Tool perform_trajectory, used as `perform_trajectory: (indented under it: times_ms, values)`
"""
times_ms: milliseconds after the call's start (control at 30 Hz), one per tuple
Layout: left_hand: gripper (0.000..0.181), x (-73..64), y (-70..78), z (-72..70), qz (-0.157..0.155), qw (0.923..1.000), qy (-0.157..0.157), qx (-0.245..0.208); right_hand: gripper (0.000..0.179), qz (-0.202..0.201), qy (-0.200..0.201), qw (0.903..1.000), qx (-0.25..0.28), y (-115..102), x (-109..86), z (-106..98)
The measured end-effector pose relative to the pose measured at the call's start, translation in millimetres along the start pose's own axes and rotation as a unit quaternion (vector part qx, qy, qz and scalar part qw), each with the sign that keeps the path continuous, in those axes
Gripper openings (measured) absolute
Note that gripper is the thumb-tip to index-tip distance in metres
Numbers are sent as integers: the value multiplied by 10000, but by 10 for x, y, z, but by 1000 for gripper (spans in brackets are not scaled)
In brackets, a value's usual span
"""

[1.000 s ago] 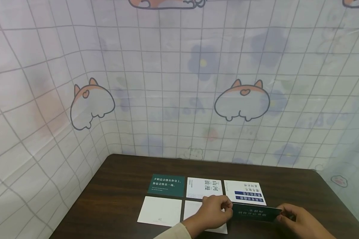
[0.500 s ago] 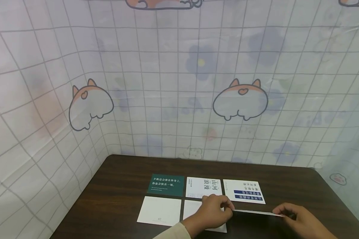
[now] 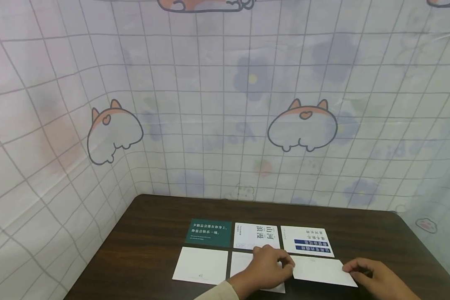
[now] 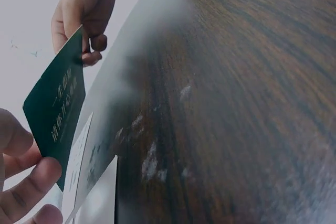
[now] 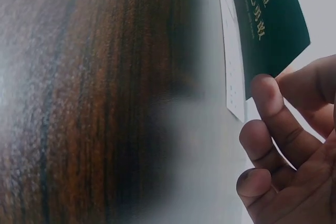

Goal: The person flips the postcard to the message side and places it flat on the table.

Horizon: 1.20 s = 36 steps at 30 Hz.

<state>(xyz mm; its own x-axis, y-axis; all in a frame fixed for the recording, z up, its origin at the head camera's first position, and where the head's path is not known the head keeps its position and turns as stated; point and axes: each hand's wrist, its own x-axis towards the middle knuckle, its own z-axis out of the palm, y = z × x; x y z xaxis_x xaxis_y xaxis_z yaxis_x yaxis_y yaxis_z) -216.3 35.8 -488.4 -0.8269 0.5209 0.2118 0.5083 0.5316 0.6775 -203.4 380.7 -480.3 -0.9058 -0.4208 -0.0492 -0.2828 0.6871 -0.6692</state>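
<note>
Both hands hold one postcard [image 3: 324, 271] by its opposite short ends, at the right of the front row on the table. Its plain white face shows in the head view. The left wrist view shows the dark green face [image 4: 56, 100] with gold lettering, tilted above the tabletop. My left hand [image 3: 266, 266] pinches the left end between thumb and fingers. At the other end, my right hand [image 3: 375, 276] pinches near the corner. Under my left hand and wrist lies a white card [image 3: 240, 262], partly hidden.
Behind the hands lie a green card [image 3: 208, 233], a white card with dark characters [image 3: 256, 236] and a white card with blue bars [image 3: 308, 241]. A blank white card [image 3: 200, 264] is at front left. A patterned curtain [image 3: 210, 125] borders the dark wooden table [image 3: 135, 250].
The held postcard has turned over in my hands: its green lettered face showed to the head camera, then its edge, and now its white face. The flat cards stay put.
</note>
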Motion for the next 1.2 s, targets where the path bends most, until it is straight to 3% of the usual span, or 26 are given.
perform_trajectory:
  times_ms: [200, 333, 700, 867, 1200]
  values:
    - [9, -6, 2, 18, 126, 9991, 34, 393, 14, 628, 87, 9979, -97, -40, 26, 50]
    - [6, 6, -11, 44, 179, 9973, 25, 706, 12, 731, 163, 9963, -414, -63, 46, 100]
    - [7, 9, -19, 55, 216, 9953, -259, 904, 14, 539, -70, 9978, -374, 8, 62, 132]
    - [6, 7, -14, 61, 176, 9945, -314, 984, 15, 507, -162, 9984, -168, 48, 53, 145]
    - [6, 0, -28, 93, 256, 9919, -289, 1208, 14, 625, -118, 9977, -239, 34, 57, 179]
